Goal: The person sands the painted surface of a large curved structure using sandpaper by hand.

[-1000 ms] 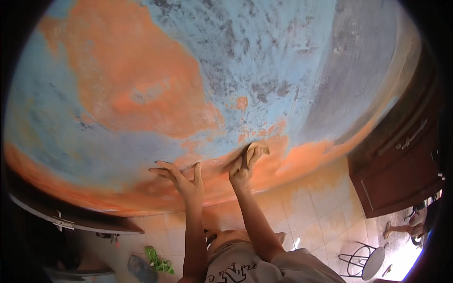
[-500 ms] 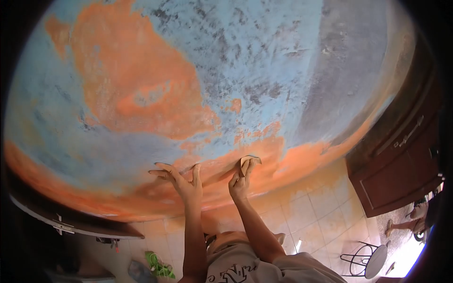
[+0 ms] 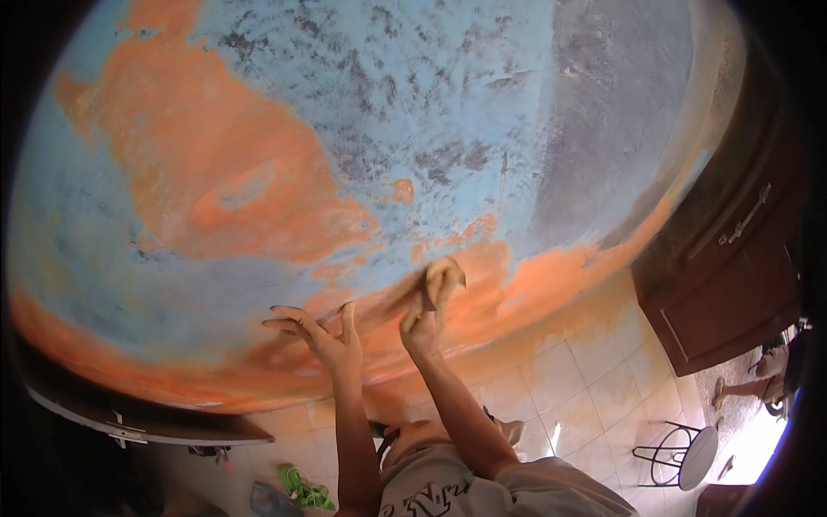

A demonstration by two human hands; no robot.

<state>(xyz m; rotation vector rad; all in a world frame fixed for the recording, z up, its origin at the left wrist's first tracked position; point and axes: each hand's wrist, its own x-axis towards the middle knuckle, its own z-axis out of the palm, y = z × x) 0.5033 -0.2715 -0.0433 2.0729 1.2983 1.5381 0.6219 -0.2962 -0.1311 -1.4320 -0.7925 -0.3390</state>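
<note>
Orange paint borders a blue surface (image 3: 370, 121) near tiles (image 3: 594, 401), left hand (image 3: 332, 346) splayed, right hand (image 3: 425, 326) pinching tan sheet (image 3: 441, 272).

- Painted surface (image 3: 413, 112): matt, patchy, rough-looking far centre.
- Floor tiles (image 3: 586, 422), near right: smooth, glossy.
- Right door (image 3: 724, 310): dark, wood-like.
- Near shirt (image 3: 551, 491): matt grey cloth.

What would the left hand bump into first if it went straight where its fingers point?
Probably the painted wall. The left hand has its fingertips very close to it, maybe touching; this view doesn't settle which.
</note>
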